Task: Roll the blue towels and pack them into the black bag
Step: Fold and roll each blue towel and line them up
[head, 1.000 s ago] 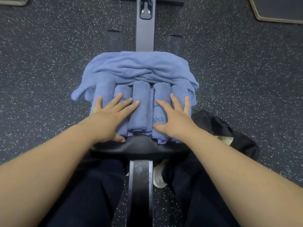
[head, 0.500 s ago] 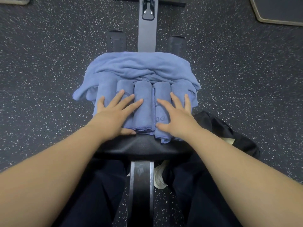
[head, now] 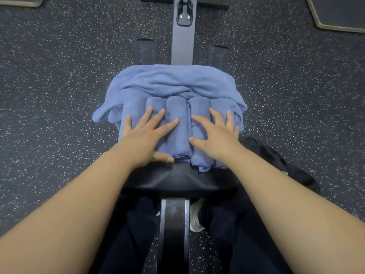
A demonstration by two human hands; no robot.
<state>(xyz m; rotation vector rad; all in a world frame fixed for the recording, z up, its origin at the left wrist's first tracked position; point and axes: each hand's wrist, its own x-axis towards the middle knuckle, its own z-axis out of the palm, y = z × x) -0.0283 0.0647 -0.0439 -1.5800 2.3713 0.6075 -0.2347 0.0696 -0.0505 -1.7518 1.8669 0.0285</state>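
Single head-worn view — steeply downward, close over the seat (head: pixel 177 178) and floor (head: pixel 59 95).

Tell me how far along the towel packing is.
Done: several rolled blue towels lie side by side on the black padded seat. In hand: the left hand and right hand rest flat on the rolls. Left: a loose blue towel behind them is unrolled, and nothing visible has gone into the black bag on the floor.
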